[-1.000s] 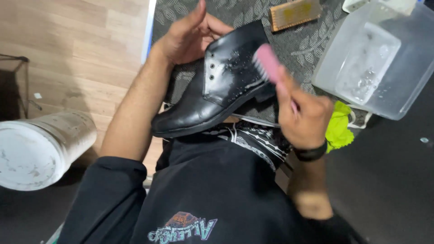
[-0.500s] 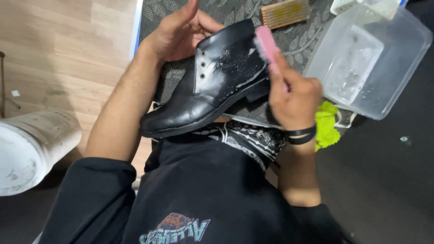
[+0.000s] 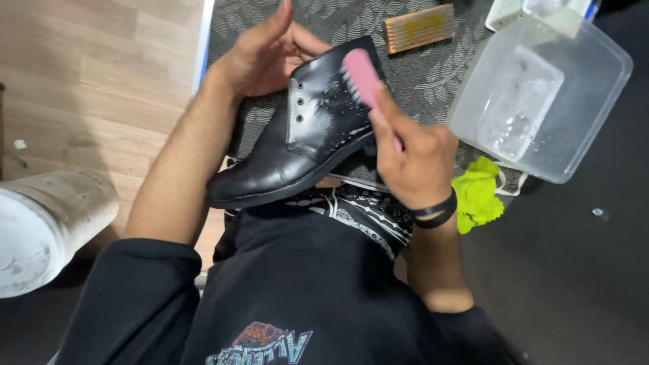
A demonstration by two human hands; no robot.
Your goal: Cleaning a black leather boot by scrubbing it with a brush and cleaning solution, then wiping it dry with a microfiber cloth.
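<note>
A black leather ankle boot (image 3: 291, 152) lies on its side over my lap, toe pointing left, its upper speckled with white foam. My left hand (image 3: 260, 51) holds the boot at its opening from behind, fingers partly hidden inside it. My right hand (image 3: 412, 159), with a black band on the wrist, grips a pink brush (image 3: 362, 76) whose head rests against the boot's ankle part.
A clear plastic tub (image 3: 541, 94) with water stands at the right on a dark patterned mat (image 3: 433, 74). A wooden brush (image 3: 419, 27) lies on the mat behind the boot. A yellow-green cloth (image 3: 476, 196) lies by my right wrist. A white bucket (image 3: 47, 223) sits at the left on the wooden floor.
The pink brush has slid left across the boot's ankle part, from its rear edge onto its side. My left hand keeps its hold on the boot.
</note>
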